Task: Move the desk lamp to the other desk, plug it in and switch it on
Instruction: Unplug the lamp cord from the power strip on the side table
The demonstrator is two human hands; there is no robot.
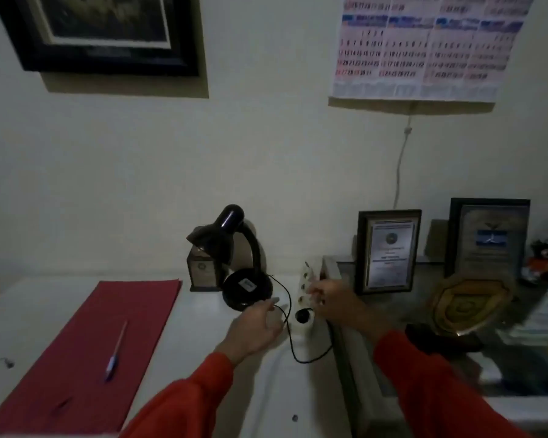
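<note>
A black desk lamp (246,287) stands unlit on the white desk (203,327), near the wall, its shade (217,237) tilted down to the left. Its thin black cord (290,343) loops from the round base to a black plug (303,317) seated in the near end of a white power strip (302,284). My left hand (253,327) is open, palm down, fingertips close to the lamp base and above the cord. My right hand (332,298) grips the strip's right edge just beyond the plug. Both sleeves are red.
A red folder (86,349) with a pen (116,352) lies on the left. A small brown box (203,273) stands behind the lamp. To the right, a darker desk (377,358) holds two framed certificates (388,251), a gold plaque (469,305) and papers.
</note>
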